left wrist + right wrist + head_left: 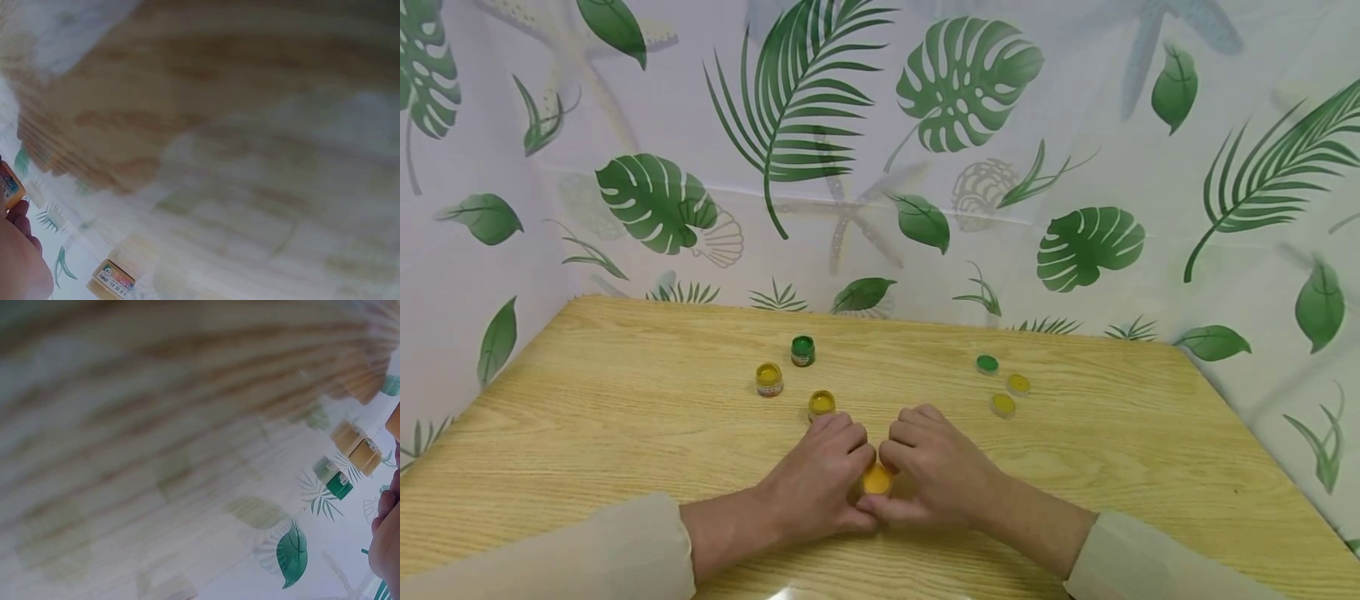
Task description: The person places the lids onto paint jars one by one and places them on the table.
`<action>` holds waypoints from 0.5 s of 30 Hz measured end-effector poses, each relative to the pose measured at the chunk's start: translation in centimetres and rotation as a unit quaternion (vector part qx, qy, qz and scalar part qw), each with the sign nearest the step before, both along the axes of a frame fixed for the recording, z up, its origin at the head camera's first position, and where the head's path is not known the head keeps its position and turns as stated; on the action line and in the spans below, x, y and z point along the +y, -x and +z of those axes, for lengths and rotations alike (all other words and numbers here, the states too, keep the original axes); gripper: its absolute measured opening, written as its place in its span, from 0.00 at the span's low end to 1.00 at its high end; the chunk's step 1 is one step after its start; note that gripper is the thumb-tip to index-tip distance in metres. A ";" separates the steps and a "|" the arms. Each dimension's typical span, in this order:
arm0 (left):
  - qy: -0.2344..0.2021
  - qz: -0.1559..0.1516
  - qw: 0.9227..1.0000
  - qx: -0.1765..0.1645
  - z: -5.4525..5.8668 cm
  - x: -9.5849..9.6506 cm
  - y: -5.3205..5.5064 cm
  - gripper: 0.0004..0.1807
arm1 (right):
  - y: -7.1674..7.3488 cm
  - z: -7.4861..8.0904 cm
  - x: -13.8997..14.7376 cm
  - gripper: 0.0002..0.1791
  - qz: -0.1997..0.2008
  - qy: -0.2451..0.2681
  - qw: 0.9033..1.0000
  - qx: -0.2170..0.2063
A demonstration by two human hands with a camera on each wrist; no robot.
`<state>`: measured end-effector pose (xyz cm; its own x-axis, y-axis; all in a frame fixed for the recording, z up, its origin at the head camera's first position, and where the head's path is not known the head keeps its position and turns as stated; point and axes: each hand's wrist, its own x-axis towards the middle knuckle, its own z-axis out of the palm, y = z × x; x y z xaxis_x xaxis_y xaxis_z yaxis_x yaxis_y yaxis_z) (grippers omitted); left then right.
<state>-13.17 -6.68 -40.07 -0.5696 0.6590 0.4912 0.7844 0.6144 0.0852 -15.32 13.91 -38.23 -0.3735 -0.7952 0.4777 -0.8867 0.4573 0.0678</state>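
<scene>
A small orange paint jar [877,480] stands near the front of the table, between my two hands. My left hand [823,475] grips it from the left, fingers bent against its side. From the right, my right hand [936,467] holds it too, thumb at the near side and fingers curled at the far side. The jar's orange top faces up; most of its wall is hidden by the fingers. In the left wrist view the jar [11,187] shows a printed label beside the fingers. The right wrist view catches only a sliver of my right hand [387,531].
Beyond my left hand stand uncapped paint jars: green [802,351], yellow [768,380] and darker yellow [822,403]. To the right lie a green lid [987,364] and two yellow lids [1018,384] on the wooden table [625,417]. A leaf-patterned cloth [865,242] rises behind.
</scene>
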 end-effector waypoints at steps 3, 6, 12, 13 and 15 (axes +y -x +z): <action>-0.008 0.004 1.000 -0.007 0.0 0.0 0.0 0.22 | -0.1 0.0 0.1 0.25 -0.017 0.002 1.000 -0.015; -0.013 0.009 1.000 -0.014 0.0 0.0 0.0 0.22 | -0.1 0.0 0.1 0.23 -0.030 -0.005 0.999 -0.032; -0.014 0.013 1.000 -0.023 0.1 -0.1 0.0 0.21 | 0.0 0.1 0.1 0.17 -0.017 -0.018 0.999 -0.038; -0.015 0.013 1.000 -0.022 0.1 -0.1 0.0 0.20 | 0.0 0.2 0.1 0.16 -0.015 -0.019 0.999 -0.039; -0.017 0.012 1.000 -0.023 0.1 -0.1 0.0 0.20 | 0.0 0.2 0.1 0.16 -0.014 -0.022 0.999 -0.039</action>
